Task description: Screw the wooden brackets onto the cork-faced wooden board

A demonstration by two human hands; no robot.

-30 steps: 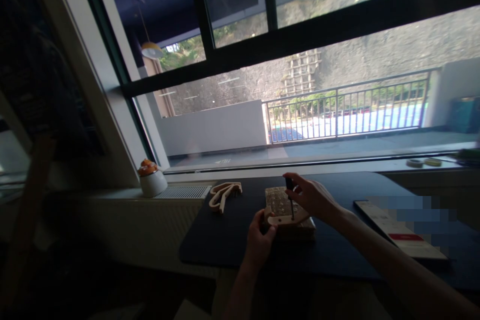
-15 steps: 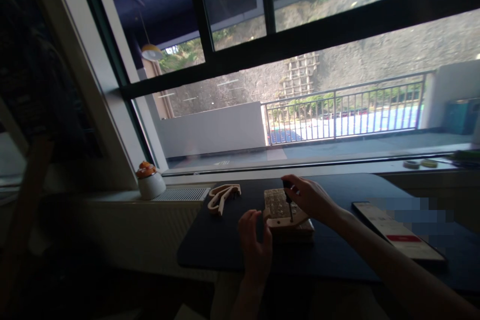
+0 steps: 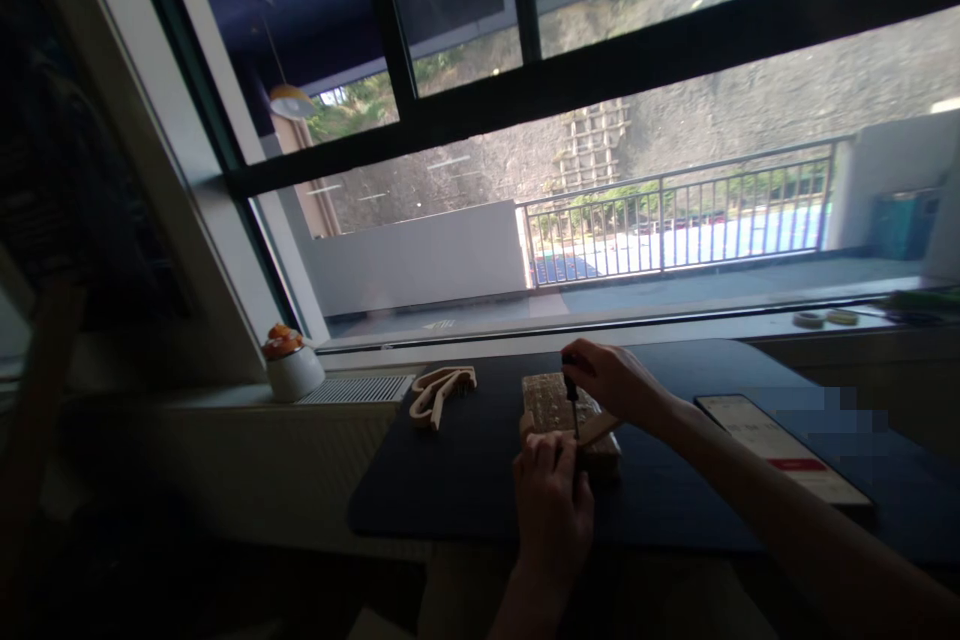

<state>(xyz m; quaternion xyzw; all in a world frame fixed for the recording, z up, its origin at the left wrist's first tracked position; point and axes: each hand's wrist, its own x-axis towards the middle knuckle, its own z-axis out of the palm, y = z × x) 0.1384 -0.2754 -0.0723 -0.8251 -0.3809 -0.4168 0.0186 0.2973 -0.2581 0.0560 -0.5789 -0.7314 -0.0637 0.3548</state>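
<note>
My right hand (image 3: 619, 382) is closed around the dark handle of a screwdriver (image 3: 574, 402). The shaft stands almost upright, its tip down at a curved wooden piece (image 3: 600, 428). That piece lies across the near edge of a rough, brownish block (image 3: 551, 395) on the table. With bent fingers, my left hand (image 3: 553, 490) grips the wooden piece at its left part, close to the screwdriver tip, and hides much of it. Further left on the table lies a pale wooden frame of curved parts (image 3: 439, 398), with several thin dark points at its right end.
The dark table (image 3: 442, 490) stands against the window sill. A phone or tablet with a lit screen (image 3: 780, 450) lies at the right. A white pot with an orange top (image 3: 292, 370) sits on the sill at the left, and rolls of tape (image 3: 840, 317) at the right.
My left hand has moved right and forward, from beside the wooden piece onto it, with its fingers closing. The right hand keeps the screwdriver upright. The view has shifted slightly.
</note>
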